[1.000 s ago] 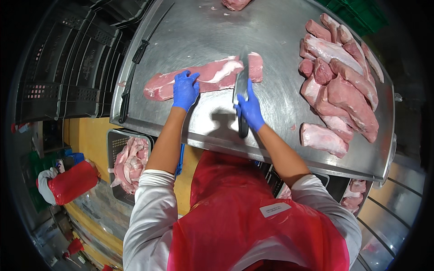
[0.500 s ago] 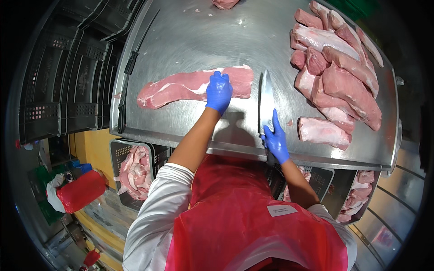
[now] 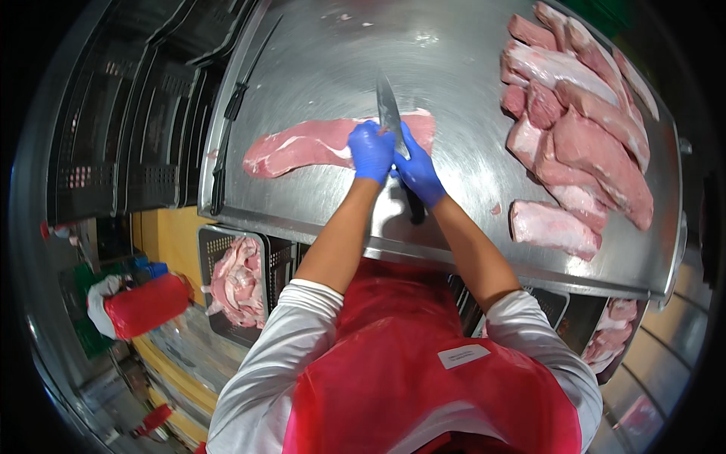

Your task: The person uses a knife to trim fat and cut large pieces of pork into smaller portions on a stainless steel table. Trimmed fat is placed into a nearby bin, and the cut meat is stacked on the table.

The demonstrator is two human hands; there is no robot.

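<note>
My left hand point(image 3: 370, 151), blue-gloved, has its fingers curled closed on a long pink slab of pork point(image 3: 295, 147) near its right end. My right hand point(image 3: 414, 172), also gloved, grips the dark handle of a large knife point(image 3: 387, 102). The blade points away from me across the slab, right beside my left fingertips; whether it cuts in is hard to tell. Both hands are close together over the steel table point(image 3: 318, 60). To their right lies a pile of pork pieces point(image 3: 594, 151), with one separate piece point(image 3: 553, 227) below it.
Two long dark tools point(image 3: 234, 102) lie along the table's left edge. Stacked crates point(image 3: 113, 136) stand beyond it. A grey crate of trimmings point(image 3: 236, 284) is below left, another with meat point(image 3: 611, 340) below right. At lower left is a red shape point(image 3: 147, 306) with white cloth.
My right hand first drew the knife right and toward me, then brought it back over the slab beside my left hand. My left hand moved rightward along the slab, which shifted slightly.
</note>
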